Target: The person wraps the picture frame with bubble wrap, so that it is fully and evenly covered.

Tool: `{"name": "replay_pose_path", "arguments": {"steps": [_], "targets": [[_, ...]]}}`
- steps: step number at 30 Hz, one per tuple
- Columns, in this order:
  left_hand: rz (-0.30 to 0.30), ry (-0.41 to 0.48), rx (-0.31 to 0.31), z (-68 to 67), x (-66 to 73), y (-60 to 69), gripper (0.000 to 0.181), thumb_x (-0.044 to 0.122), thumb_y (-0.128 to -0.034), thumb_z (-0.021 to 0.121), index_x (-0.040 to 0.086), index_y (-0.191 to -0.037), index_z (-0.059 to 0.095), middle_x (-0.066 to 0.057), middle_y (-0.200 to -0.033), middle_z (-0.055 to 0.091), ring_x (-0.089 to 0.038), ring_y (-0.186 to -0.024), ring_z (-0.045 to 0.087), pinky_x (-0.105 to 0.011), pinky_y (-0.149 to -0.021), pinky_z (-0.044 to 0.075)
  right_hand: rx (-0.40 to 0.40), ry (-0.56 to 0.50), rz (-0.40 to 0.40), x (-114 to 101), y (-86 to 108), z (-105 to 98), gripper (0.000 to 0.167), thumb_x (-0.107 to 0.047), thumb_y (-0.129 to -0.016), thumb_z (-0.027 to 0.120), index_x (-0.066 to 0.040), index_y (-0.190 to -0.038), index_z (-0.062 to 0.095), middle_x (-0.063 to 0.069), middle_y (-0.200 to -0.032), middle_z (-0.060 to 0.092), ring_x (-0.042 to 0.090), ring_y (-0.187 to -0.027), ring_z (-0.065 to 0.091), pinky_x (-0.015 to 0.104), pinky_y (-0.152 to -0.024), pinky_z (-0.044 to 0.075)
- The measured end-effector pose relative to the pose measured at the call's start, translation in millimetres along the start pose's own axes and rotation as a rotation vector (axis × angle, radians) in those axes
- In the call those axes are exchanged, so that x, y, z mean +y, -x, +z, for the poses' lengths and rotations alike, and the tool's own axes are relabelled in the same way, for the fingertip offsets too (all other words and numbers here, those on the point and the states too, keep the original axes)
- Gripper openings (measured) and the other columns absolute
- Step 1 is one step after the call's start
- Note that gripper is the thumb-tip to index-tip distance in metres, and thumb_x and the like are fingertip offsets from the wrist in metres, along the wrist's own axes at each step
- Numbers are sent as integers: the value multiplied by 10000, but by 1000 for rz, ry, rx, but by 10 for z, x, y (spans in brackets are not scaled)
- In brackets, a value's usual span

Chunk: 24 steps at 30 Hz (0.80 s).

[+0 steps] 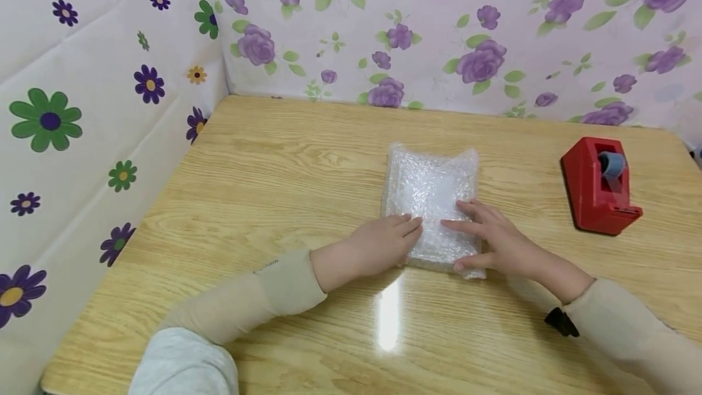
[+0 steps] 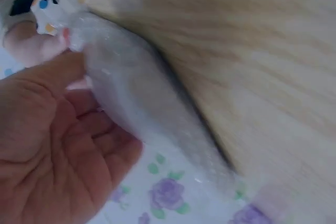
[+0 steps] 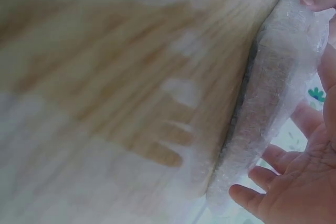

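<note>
A flat rectangular package in clear bubble wrap (image 1: 430, 181) lies on the wooden table; what is inside is hidden by the wrap. On its near left part rests my left hand (image 1: 386, 244), fingers together and nearly straight. My right hand (image 1: 501, 239) has its fingers spread over the package's right side, with the thumb at the near right corner. In the left wrist view the bubble wrap (image 2: 152, 98) appears from the side, beside the left hand (image 2: 63, 145). The right wrist view shows the wrap's edge (image 3: 275, 72) and the right hand's loosely spread fingers (image 3: 270, 177).
A red tape dispenser (image 1: 600, 188) with a roll of blue tape (image 1: 611, 164) stands to the right of the package. Wood-grain table (image 1: 274, 181) surrounds the package. Flower-patterned sheets (image 1: 439, 29) hang behind the table and along its left side.
</note>
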<state>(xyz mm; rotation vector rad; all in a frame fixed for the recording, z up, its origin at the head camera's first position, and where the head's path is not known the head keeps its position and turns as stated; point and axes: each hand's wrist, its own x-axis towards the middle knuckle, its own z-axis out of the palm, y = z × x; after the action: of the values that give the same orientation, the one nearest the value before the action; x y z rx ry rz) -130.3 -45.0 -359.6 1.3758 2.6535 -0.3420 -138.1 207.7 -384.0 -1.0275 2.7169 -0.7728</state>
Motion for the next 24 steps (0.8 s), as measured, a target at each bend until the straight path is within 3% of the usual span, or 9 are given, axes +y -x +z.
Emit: {"name": "replay_pose_path", "arguments": {"steps": [3,7,11,14,19,22,24], "targets": [[-15,-21,-16,0,39,-11,570,329,-977,508,58,-1457,362,-83,-1516,351,-228,-1389,353,-300,-1167,260,-1,11,7,1,9,-15,696,-360,-737,788,-84,-1331,554,275,-1450,352,521,-1340,233,714,-1021,230],[-21,76,-35,31,18,1,568,319,-990,484,148,-1499,297,-78,-1546,288,-230,-1418,295,-316,-1181,228,-2,-2,21,11,34,-25,728,-366,-752,777,-58,-1358,516,258,-1466,342,504,-1350,232,718,-1016,246],[15,128,-28,88,-52,38,554,340,-1005,437,210,-1514,260,-70,-1566,240,-225,-1438,243,-350,-1186,216,45,-26,8,25,69,-55,669,-306,-785,762,-23,-1341,519,266,-1448,361,494,-1323,285,712,-987,297],[41,122,-9,117,-105,65,539,364,-1016,394,208,-1514,260,-67,-1570,232,-216,-1444,228,-360,-1190,207,155,-25,31,57,101,-132,555,-230,-815,746,-4,-1287,560,270,-1392,428,479,-1265,381,686,-952,360],[63,77,36,145,-111,71,540,385,-1021,361,186,-1513,262,-75,-1561,259,-211,-1434,259,-355,-1188,214,384,63,172,165,236,-373,368,-181,-864,700,13,-1170,630,247,-1197,585,427,-1080,536,587,-819,464],[49,57,44,150,-78,65,550,389,-1023,354,178,-1519,242,-71,-1558,268,-201,-1432,263,-350,-1191,204,474,137,270,228,348,-534,307,-177,-889,670,22,-1123,657,252,-1084,639,402,-986,569,444,-710,463],[34,42,45,151,-58,65,547,389,-1024,352,180,-1518,245,-68,-1555,275,-195,-1431,265,-343,-1194,194,487,141,361,263,416,-639,312,-180,-911,640,45,-1127,648,280,-1083,627,423,-991,554,457,-705,458]]}}
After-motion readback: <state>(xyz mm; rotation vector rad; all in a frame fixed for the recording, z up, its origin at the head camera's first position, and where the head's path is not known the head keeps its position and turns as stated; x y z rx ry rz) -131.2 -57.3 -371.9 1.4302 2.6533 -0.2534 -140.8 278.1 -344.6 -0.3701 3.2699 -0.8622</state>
